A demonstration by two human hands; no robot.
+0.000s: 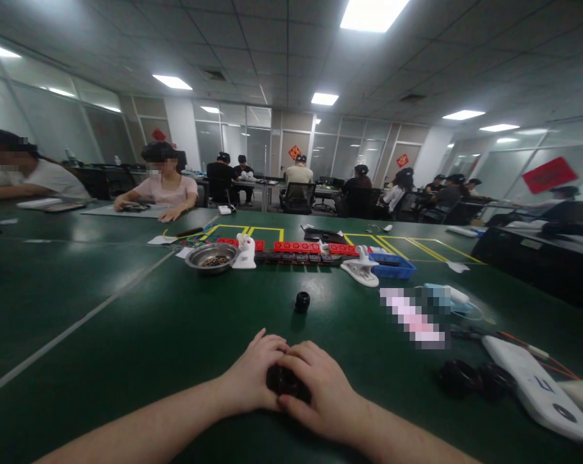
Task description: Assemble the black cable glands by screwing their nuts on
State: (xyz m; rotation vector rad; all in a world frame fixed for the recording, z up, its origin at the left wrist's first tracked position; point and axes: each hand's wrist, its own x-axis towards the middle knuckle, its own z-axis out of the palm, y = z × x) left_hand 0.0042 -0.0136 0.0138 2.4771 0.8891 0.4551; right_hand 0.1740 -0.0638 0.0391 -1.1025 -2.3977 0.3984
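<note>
Black part (282, 380) is sitting gripped between both hands, left hand (252, 377) and right hand (320, 393) fingers closing tightly around it; bracing wrists on the surface (127, 335) should be steadying it.

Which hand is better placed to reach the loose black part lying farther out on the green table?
Probably the right hand: the loose black part lies ahead, slightly nearer it than the left hand.

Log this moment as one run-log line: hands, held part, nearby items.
left hand: on small black part | right hand: on same part | second black part: loose on green table | metal bowl: farther back
</note>
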